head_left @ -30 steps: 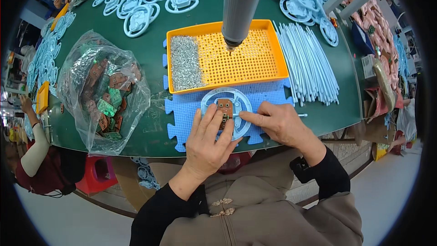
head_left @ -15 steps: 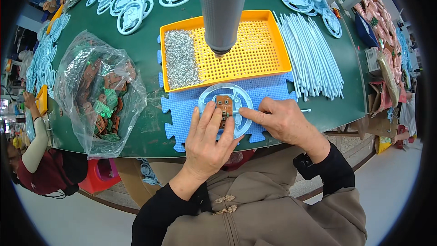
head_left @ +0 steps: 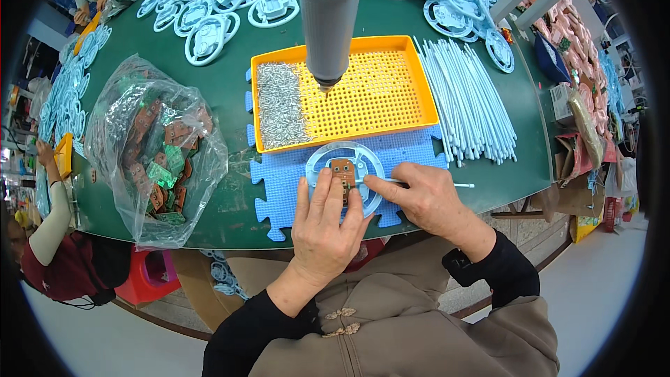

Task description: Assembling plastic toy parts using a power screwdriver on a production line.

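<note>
A light-blue round plastic housing lies on the blue foam mat, with a brown circuit board set in its middle. My left hand rests over it, fingers stretched out and lying on the board and the housing's near side. From the right, my right hand pinches a thin light-blue plastic stick between thumb and forefinger. One end of the stick reaches in over the housing beside the board; the other sticks out past my hand. My palm hides its middle.
A yellow tray of small screws stands behind the housing, beneath a grey electric screwdriver. Right of it lies a bundle of light-blue sticks. A clear bag of circuit boards sits left. Housings pile up at the back.
The whole view has shifted, so the table things sit lower. More of the stick shows on both sides of my right hand. My left hand stays on the board.
</note>
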`<action>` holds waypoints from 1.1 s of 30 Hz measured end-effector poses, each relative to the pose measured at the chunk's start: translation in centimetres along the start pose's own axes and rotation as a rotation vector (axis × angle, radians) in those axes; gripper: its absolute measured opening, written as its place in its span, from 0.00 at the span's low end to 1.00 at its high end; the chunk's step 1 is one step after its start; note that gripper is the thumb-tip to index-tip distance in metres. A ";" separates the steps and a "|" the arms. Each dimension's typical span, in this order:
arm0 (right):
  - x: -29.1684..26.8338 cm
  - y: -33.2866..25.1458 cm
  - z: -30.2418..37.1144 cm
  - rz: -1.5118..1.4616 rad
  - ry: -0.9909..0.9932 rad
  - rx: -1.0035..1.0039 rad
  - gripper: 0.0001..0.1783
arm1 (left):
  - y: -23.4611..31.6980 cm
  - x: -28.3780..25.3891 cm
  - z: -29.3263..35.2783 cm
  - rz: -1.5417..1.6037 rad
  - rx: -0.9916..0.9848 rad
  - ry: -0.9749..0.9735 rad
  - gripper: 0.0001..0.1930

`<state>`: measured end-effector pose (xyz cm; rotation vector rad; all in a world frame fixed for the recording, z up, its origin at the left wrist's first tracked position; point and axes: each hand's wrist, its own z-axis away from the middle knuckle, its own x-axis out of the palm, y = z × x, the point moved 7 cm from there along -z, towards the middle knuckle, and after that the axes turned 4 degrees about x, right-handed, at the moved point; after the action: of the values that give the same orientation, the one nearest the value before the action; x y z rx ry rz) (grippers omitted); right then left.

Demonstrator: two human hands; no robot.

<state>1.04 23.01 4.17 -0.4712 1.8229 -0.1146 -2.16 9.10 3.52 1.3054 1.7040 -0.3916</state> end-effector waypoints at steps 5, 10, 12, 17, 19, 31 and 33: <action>-0.1 -0.1 -0.2 0.015 0.005 0.003 0.24 | -0.1 -0.1 -0.1 0.012 -0.015 0.017 0.22; -0.4 -0.4 -0.3 0.054 0.079 -0.064 0.21 | -0.1 0.0 -0.1 0.029 -0.025 0.026 0.21; -0.9 -0.5 -0.6 0.039 0.086 -0.071 0.23 | -0.2 -0.1 -0.1 0.024 -0.027 0.035 0.21; -6.1 1.5 -3.2 -0.233 0.313 0.135 0.33 | -0.2 -0.3 -0.1 0.020 -0.033 -0.004 0.22; -8.6 1.7 -7.7 -0.416 0.490 0.097 0.36 | -0.3 -0.6 0.0 0.029 -0.040 -0.024 0.23; -8.6 0.7 -17.1 -1.187 0.324 0.154 0.20 | -0.7 -1.0 -0.2 0.098 0.008 -0.062 0.24; -6.7 1.7 -17.4 -1.202 0.342 0.205 0.20 | -0.9 -0.9 -0.1 0.101 0.000 -0.068 0.25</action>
<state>-14.19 24.24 14.96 -1.4007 1.5774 -1.2401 -3.02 8.29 4.06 1.3573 1.5753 -0.3729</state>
